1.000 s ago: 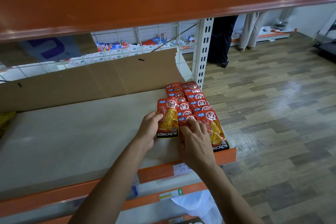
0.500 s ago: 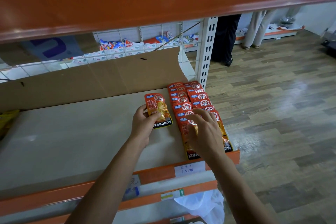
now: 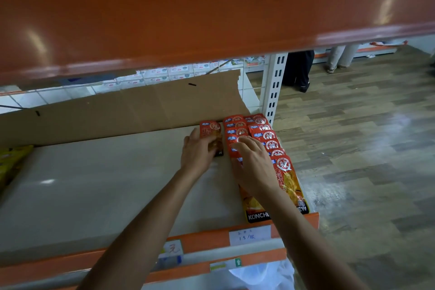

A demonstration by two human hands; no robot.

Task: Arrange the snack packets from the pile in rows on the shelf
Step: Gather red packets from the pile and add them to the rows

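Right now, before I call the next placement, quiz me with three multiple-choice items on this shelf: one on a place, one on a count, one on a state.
1. Where is the single red foil snack packet that the left hand holds?
A. At the shelf's front lip.
B. At the back of the beige shelf board, by the brown cardboard sheet.
C. On the floor.

2. How many rows of red packets lie to its right?
A. One.
B. Two.
C. Four.

3. How is the right hand?
A. Lifting a packet.
B. Hanging below the shelf.
C. Fingers resting flat on the rows.

Answers:
1 B: the packet's top lies close by the cardboard's foot.
2 B: two overlapping columns run from back to front.
3 C: its fingers spread over the left row and grip nothing.
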